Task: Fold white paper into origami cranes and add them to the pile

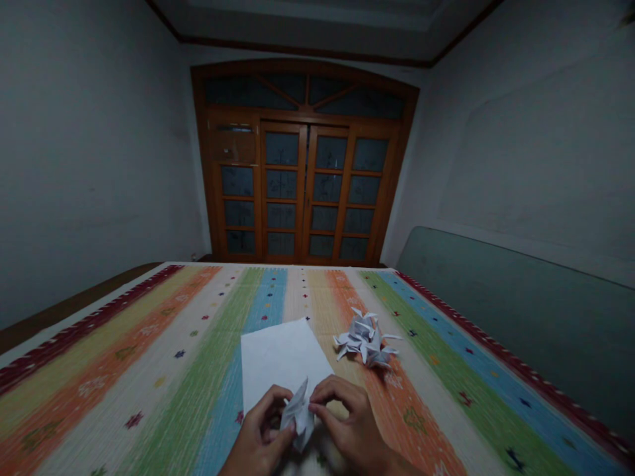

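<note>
Between my two hands is a small folded white paper piece (299, 415), held upright with a pointed tip at its top. My left hand (265, 430) grips its left side, thumb at the front and fingers curled behind. On the other side, my right hand (350, 416) pinches the paper's right edge between thumb and forefinger. Just beyond the hands lies a flat white paper sheet (280, 354), its near part hidden by them. To the right of the sheet sits a pile of folded white paper pieces (366, 338) with pointed, petal-like tips.
A striped, multicoloured cloth (198, 330) covers the table. Along the right side runs a grey-green padded backrest or panel (496, 297). Wooden doors with glass panes (305, 192) stand beyond the far edge, with pale walls on both sides.
</note>
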Tool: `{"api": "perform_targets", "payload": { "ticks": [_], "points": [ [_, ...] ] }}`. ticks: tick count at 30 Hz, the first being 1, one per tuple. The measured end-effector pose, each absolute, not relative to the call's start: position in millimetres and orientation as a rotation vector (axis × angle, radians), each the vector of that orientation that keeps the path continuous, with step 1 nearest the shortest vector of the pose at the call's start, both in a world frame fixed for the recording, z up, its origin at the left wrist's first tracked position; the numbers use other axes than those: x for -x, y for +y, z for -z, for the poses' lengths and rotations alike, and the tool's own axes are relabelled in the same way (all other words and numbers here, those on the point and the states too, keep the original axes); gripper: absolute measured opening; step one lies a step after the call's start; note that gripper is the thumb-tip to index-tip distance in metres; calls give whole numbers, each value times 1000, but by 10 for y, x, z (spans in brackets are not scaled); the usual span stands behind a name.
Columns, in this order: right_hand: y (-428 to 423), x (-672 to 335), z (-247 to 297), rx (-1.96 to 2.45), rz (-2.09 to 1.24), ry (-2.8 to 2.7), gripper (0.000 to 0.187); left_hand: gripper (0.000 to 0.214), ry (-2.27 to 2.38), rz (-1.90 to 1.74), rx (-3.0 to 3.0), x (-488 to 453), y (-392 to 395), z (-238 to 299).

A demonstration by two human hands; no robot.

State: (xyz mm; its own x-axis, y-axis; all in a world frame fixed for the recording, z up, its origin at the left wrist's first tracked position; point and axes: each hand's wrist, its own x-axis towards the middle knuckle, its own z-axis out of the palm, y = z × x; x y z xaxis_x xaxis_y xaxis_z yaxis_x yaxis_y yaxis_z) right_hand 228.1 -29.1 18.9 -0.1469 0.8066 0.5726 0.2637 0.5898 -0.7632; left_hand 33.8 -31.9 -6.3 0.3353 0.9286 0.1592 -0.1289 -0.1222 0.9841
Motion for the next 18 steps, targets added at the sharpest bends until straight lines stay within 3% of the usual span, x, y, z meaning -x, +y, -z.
{"api": "perform_targets", "payload": {
  "ticks": [5,18],
  "points": [
    [-312,-2291,-184,919,-592,-1685,16,46,812,-1082,-1394,-341,-325,98],
    [-270,-2266,-151,1100,-881,-1524,5,41,796,-1055,-1435,-318,-365,53]
  ]
}}
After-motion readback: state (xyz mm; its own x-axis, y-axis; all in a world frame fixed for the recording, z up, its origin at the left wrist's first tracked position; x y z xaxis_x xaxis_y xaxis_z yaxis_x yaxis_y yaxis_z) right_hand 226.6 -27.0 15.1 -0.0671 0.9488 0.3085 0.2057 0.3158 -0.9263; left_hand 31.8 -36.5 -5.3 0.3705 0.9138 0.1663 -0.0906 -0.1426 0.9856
